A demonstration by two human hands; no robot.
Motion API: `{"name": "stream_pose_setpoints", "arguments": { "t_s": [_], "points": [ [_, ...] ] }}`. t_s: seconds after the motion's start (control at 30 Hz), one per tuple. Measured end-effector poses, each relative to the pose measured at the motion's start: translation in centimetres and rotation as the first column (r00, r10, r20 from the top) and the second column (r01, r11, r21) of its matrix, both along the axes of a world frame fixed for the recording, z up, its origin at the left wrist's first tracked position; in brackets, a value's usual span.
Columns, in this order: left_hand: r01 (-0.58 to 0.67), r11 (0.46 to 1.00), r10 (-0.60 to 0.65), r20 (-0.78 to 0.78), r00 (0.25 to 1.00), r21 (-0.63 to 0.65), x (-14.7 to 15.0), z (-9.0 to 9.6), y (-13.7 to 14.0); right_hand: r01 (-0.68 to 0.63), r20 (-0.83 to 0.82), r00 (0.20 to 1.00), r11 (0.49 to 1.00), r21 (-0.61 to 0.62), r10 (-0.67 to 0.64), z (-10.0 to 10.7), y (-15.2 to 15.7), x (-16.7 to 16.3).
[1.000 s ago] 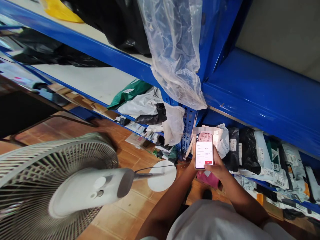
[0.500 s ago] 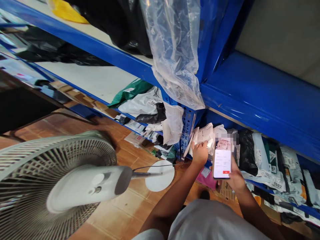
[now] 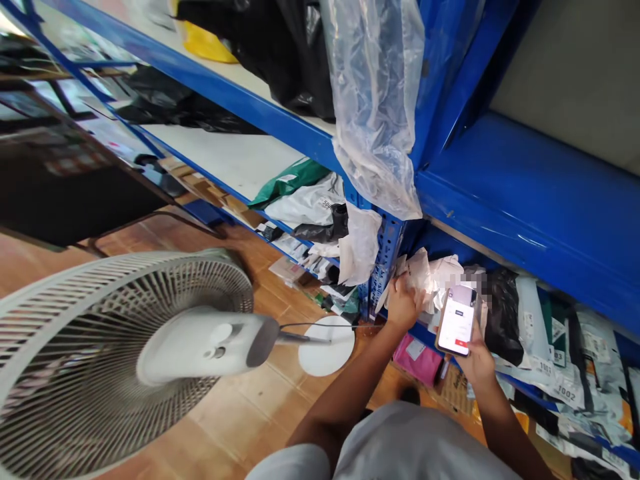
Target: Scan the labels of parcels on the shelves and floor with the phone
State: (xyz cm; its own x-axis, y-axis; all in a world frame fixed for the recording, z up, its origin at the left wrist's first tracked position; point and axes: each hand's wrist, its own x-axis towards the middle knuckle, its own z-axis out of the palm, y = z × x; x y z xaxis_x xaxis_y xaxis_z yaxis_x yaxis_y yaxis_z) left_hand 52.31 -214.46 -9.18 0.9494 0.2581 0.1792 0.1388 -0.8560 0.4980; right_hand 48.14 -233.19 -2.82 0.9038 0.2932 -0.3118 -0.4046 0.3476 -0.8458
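Note:
My right hand [image 3: 477, 362] is closed around a smartphone [image 3: 456, 323]. Its lit screen faces me, showing a white panel, a red button and a small dark box, with my thumb by the button. Just to the left, my left hand [image 3: 404, 304] has its fingers bent on a pale pinkish-white parcel [image 3: 420, 270] among others in the lower shelf; the fingertips are partly hidden. A black parcel [image 3: 501, 317] and several grey and white numbered parcels [image 3: 563, 383] stand in a row to the right of the phone.
A large white fan [image 3: 200, 347] fills the lower left, its round base [image 3: 327, 347] on the tiled floor. Blue shelving [image 3: 530, 193] surrounds the hands. Clear plastic [image 3: 377, 113] hangs from an upper shelf. A pink parcel [image 3: 419, 359] lies low beneath the hands.
The view has shifted, so the shelves and fan appear farther right. The phone has tilted, and a small dark box now shows on its screen. My left hand and the pale parcels have shifted slightly.

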Motion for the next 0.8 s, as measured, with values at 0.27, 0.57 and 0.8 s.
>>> {"name": "stream_pose_setpoints", "arguments": {
  "t_s": [0.27,0.57,0.8],
  "points": [
    [-0.172,0.978,0.174,0.008,0.985,-0.114,0.8,-1.8,-2.4,-0.015,0.006,1.0,1.0,-0.004,0.015,0.2,1.3,0.2],
    [-0.005,0.999,0.005,-0.003,1.0,0.042,-2.0,-3.1,1.1,0.059,0.029,0.998,0.998,-0.003,-0.059,-0.7,0.1,-0.6],
    [0.087,0.992,-0.086,-0.013,0.996,0.095,-2.5,-4.7,2.4,0.07,0.046,0.997,0.997,-0.013,-0.069,-0.7,0.5,-0.6]
  ]
}}
